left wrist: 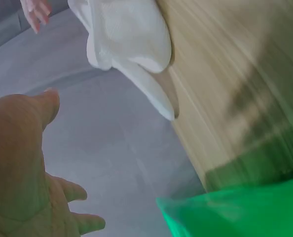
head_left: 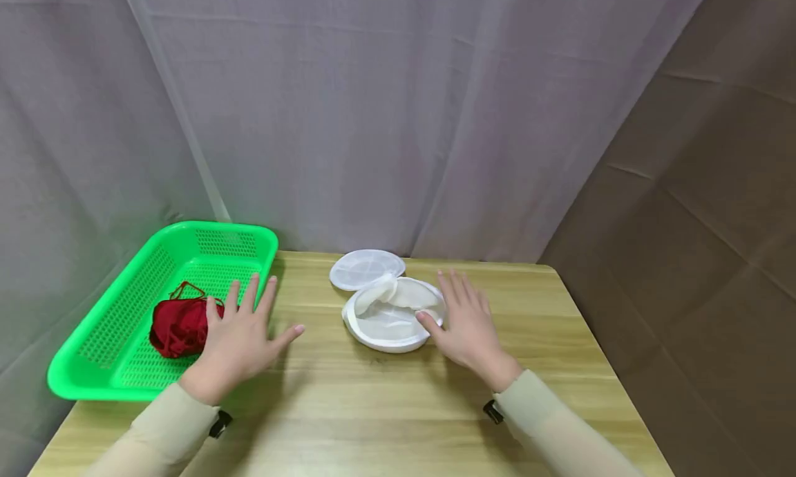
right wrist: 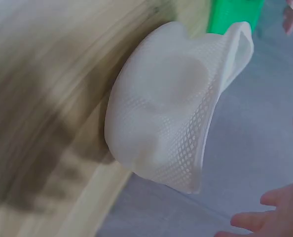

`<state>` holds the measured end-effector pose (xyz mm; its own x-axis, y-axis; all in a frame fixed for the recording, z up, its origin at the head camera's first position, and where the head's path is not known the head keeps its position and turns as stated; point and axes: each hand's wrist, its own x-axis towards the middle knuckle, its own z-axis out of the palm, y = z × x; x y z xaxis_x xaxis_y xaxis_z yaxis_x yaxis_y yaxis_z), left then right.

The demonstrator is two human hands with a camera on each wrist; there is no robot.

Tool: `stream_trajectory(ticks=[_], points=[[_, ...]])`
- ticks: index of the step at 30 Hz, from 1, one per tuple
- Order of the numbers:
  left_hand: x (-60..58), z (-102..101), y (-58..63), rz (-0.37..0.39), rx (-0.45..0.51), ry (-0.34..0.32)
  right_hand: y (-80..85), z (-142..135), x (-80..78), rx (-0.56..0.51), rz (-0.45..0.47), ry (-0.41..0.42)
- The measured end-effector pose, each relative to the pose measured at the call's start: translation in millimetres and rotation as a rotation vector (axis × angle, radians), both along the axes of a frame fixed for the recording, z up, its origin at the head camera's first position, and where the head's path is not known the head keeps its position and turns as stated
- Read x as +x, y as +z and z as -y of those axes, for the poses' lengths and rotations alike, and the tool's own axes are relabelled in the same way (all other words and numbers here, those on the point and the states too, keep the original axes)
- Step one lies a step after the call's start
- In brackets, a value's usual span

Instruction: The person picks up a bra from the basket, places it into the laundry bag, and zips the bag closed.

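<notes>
A white round mesh bag (head_left: pixel 390 332) sits on the table, its round lid (head_left: pixel 367 269) folded back behind it. In the right wrist view the mesh wall (right wrist: pixel 156 108) bulges and a stiff rim runs along its edge. My right hand (head_left: pixel 466 328) hovers at the bag's right side with its fingers spread; whether the thumb touches the rim I cannot tell. My left hand (head_left: pixel 239 342) is held over the right side of a green plastic basket (head_left: pixel 158 256), fingers spread and holding nothing. A dark red bundle of cloth or yarn (head_left: pixel 177 328) lies in the basket, partly hidden by that hand.
The wooden table (head_left: pixel 373 422) carries the basket at the left and the bag near the middle back. A grey curtain (head_left: pixel 348 117) hangs behind the table's far edge, and a brown cloth (head_left: pixel 703 207) borders its right side.
</notes>
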<state>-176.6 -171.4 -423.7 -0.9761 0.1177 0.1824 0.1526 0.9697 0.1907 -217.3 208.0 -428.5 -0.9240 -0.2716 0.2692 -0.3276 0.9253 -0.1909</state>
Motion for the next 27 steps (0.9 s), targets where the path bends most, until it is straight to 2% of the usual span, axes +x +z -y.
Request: stream_trajectory(ticks=[3,8,12,16,19,22,27], points=[[1.5,7.8,1.4,0.011,0.035,-0.006,-0.9,-7.6,1.1,-0.191,0.076,-0.022],[4.5,27.4,6.8,0.053,0.07,-0.002,-2.6,-20.7,-0.2,-0.561,0.274,-0.1],[3.9,40.4,13.7,0.117,0.085,-0.008,-3.4,-27.6,-1.0,-0.858,0.434,-0.133],[2.3,49.3,19.6,0.158,0.09,-0.014,-4.4,-30.3,-1.6,-1.081,0.562,-0.181],[-0.6,58.6,23.0,0.152,0.09,-0.021,-5.4,-29.6,-4.5,-1.194,0.634,-0.18],[-6.4,68.3,26.5,0.149,0.096,-0.029,-7.3,-28.1,-8.4,-1.26,0.674,-0.174],[-19.7,76.6,29.9,0.218,0.101,-0.023,-12.3,-31.3,-11.2,-1.255,0.674,-0.225]])
